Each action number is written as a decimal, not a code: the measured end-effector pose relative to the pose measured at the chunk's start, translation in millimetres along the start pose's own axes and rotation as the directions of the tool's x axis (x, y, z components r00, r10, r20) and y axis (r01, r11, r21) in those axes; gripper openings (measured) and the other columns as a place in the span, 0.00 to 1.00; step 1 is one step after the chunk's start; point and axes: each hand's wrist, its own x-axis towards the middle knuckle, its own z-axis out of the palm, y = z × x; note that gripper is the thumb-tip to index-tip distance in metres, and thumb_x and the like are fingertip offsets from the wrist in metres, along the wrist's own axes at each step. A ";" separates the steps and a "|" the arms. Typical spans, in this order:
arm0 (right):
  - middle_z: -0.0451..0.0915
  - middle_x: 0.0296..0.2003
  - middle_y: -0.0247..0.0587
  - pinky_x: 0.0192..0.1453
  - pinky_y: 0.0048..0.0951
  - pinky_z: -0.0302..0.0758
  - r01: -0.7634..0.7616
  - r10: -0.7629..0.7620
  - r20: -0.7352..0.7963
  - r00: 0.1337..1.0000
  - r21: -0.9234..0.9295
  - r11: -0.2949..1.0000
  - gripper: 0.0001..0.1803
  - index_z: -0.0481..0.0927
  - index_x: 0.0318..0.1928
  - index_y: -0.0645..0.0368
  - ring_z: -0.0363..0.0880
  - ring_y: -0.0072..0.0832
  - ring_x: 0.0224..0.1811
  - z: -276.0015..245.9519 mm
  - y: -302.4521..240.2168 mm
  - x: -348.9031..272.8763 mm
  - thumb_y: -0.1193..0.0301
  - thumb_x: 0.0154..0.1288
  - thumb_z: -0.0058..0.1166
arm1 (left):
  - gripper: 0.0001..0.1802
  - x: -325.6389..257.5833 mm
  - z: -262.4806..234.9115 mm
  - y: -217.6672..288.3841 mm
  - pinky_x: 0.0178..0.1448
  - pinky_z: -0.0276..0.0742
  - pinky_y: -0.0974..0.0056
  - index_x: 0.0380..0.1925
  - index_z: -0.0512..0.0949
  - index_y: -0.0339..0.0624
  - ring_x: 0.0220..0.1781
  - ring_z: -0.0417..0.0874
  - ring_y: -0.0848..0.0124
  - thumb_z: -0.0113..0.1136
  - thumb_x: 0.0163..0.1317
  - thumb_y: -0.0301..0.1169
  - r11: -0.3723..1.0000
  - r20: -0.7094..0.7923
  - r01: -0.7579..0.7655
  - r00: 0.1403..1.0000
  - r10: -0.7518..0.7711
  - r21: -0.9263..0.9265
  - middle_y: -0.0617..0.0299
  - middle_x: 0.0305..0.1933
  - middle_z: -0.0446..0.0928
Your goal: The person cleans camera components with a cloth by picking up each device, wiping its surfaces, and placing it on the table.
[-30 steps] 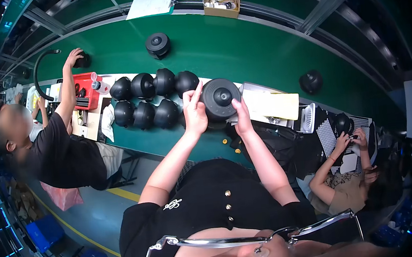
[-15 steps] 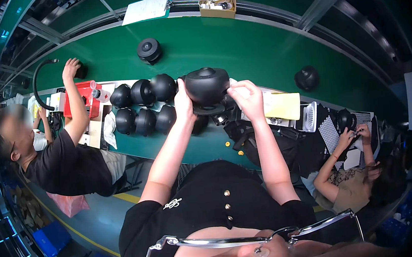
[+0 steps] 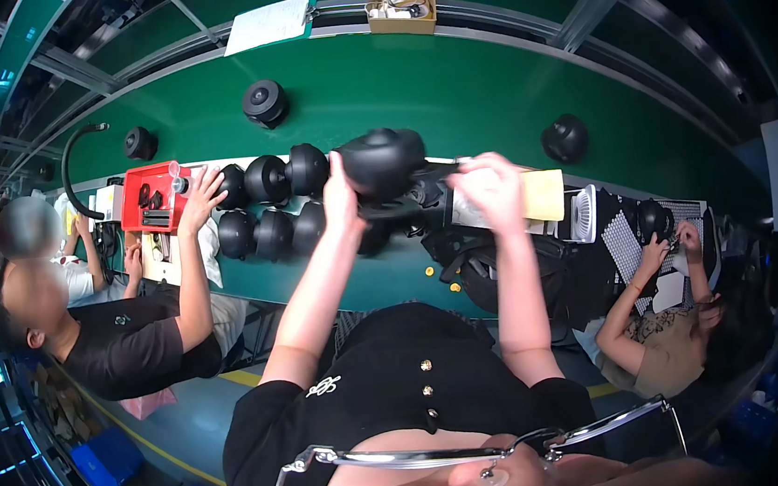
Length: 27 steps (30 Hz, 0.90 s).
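A black rounded housing (image 3: 385, 163) with a raised round cap is held up above the bench, blurred by motion. My left hand (image 3: 340, 203) is closed round its left side. To the right of the housing, my right hand (image 3: 493, 190) is closed, fingers pinched and smeared. A thin dark strip (image 3: 443, 167) runs from the housing to those fingertips; I cannot make out what it is. Left of my left hand, several like black housings (image 3: 266, 178) stand in two rows. More dark parts under the held housing are partly hidden.
Beyond lies a green work surface (image 3: 448, 78) with black units (image 3: 265, 103) spaced along it. A co-worker's hand (image 3: 205, 197) touches the leftmost housings beside a red tray (image 3: 132, 200). At right are a black bag (image 3: 514, 273), a yellow sheet (image 3: 544, 194) and another person's hands (image 3: 657, 250).
My right hand has drawn away rightward from the housing, the dark strip now showing between. The housing has tilted. The left co-worker's hand has moved from a far unit to the housing rows.
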 end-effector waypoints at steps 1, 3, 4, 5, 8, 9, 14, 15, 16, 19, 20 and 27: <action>0.81 0.28 0.29 0.41 0.21 0.74 -0.124 0.123 0.021 0.992 0.085 0.989 0.10 0.83 0.32 0.61 0.78 0.16 0.34 22.7 2.5 -2.8 0.75 0.51 0.72 | 0.30 3.7 -6.6 -11.2 0.62 0.77 0.57 0.53 0.76 0.36 0.56 0.80 0.65 0.44 0.75 0.54 0.999 0.000 0.001 1.000 -0.001 -0.033 0.55 0.57 0.78; 0.84 0.32 0.31 0.43 0.22 0.75 -0.220 0.217 0.066 0.974 0.029 0.975 0.11 0.85 0.36 0.62 0.80 0.17 0.36 34.9 24.3 -4.5 0.73 0.54 0.72 | 0.28 11.9 -18.3 -23.9 0.58 0.78 0.61 0.50 0.77 0.34 0.51 0.81 0.67 0.46 0.75 0.52 0.996 0.041 -0.035 0.998 0.038 -0.081 0.55 0.52 0.80; 0.85 0.34 0.33 0.44 0.22 0.76 -0.109 0.116 0.082 0.990 -0.085 0.990 0.09 0.86 0.38 0.63 0.81 0.18 0.37 27.4 35.9 -2.1 0.74 0.57 0.69 | 0.28 12.6 -16.3 -21.5 0.58 0.78 0.61 0.50 0.77 0.34 0.51 0.81 0.67 0.46 0.75 0.52 0.995 0.038 -0.044 0.998 0.047 -0.086 0.55 0.52 0.80; 0.85 0.34 0.35 0.45 0.22 0.76 -0.230 0.228 0.039 0.973 0.067 0.971 0.09 0.86 0.39 0.63 0.81 0.19 0.38 11.5 50.8 -0.9 0.74 0.59 0.68 | 0.28 9.9 -14.0 -18.6 0.56 0.78 0.62 0.47 0.79 0.34 0.48 0.82 0.69 0.46 0.75 0.51 0.989 0.002 -0.141 0.990 0.141 0.052 0.56 0.48 0.81; 0.85 0.41 0.39 0.48 0.22 0.77 -0.305 0.325 -0.076 0.943 0.200 0.931 0.07 0.85 0.40 0.65 0.82 0.23 0.43 13.1 37.8 1.9 0.77 0.62 0.62 | 0.28 23.9 -27.7 -24.1 0.49 0.75 0.66 0.37 0.82 0.31 0.39 0.79 0.74 0.46 0.76 0.48 0.899 -0.013 -0.327 0.938 0.345 0.293 0.60 0.36 0.83; 0.84 0.44 0.43 0.51 0.26 0.77 -0.114 0.136 -0.157 0.978 0.143 0.983 0.08 0.85 0.42 0.63 0.81 0.25 0.48 30.3 31.0 -2.1 0.78 0.62 0.61 | 0.28 25.3 -27.7 -27.4 0.47 0.74 0.67 0.36 0.82 0.30 0.37 0.78 0.75 0.46 0.77 0.47 0.830 0.035 -0.396 0.908 0.417 0.393 0.61 0.34 0.82; 0.81 0.56 0.38 0.70 0.48 0.61 0.697 -0.524 0.460 0.717 -0.461 0.549 0.18 0.83 0.52 0.49 0.73 0.44 0.64 78.3 25.9 -12.1 0.70 0.60 0.60 | 0.24 35.5 -40.9 -36.5 0.47 0.73 0.65 0.38 0.83 0.28 0.34 0.76 0.73 0.50 0.75 0.42 0.713 0.164 -0.381 0.920 0.355 0.589 0.57 0.30 0.80; 0.80 0.58 0.31 0.70 0.51 0.61 0.680 -0.524 0.433 0.733 -0.465 0.567 0.17 0.83 0.52 0.50 0.72 0.44 0.64 80.0 26.9 -3.1 0.70 0.61 0.57 | 0.24 38.3 -46.6 -39.6 0.47 0.73 0.65 0.38 0.83 0.28 0.34 0.76 0.73 0.50 0.75 0.42 0.714 0.158 -0.380 0.920 0.359 0.588 0.57 0.30 0.80; 0.81 0.55 0.40 0.68 0.48 0.65 0.573 -0.459 0.346 0.818 -0.429 0.698 0.14 0.83 0.51 0.55 0.75 0.47 0.62 81.9 32.8 3.8 0.70 0.65 0.54 | 0.23 39.2 -48.5 -41.4 0.51 0.73 0.63 0.42 0.83 0.29 0.39 0.78 0.68 0.52 0.73 0.43 0.514 0.165 -0.430 0.860 0.482 0.742 0.53 0.35 0.80; 0.85 0.45 0.42 0.57 0.34 0.74 -0.120 0.115 0.130 0.985 0.031 0.992 0.15 0.83 0.49 0.63 0.82 0.35 0.49 81.0 105.4 13.4 0.67 0.73 0.48 | 0.24 18.0 -36.8 -41.0 0.60 0.72 0.61 0.52 0.81 0.33 0.52 0.79 0.58 0.57 0.70 0.44 0.326 0.185 -0.441 0.786 0.590 0.836 0.45 0.47 0.78; 0.85 0.42 0.40 0.52 0.29 0.76 -0.307 0.273 0.187 0.944 0.187 0.933 0.16 0.83 0.49 0.65 0.83 0.29 0.45 73.4 118.1 15.8 0.66 0.75 0.47 | 0.24 13.9 -37.4 -40.6 0.59 0.73 0.61 0.52 0.81 0.33 0.51 0.79 0.59 0.57 0.70 0.44 0.294 0.192 -0.435 0.778 0.598 0.851 0.46 0.46 0.78; 0.82 0.49 0.45 0.58 0.31 0.75 -0.367 0.409 -0.065 0.910 0.332 0.869 0.16 0.78 0.55 0.69 0.81 0.29 0.51 50.0 126.9 -18.8 0.73 0.75 0.44 | 0.28 37.1 -61.6 -42.4 0.55 0.74 0.63 0.45 0.82 0.30 0.45 0.80 0.71 0.46 0.76 0.48 0.825 0.030 -0.267 0.956 0.292 0.498 0.54 0.45 0.83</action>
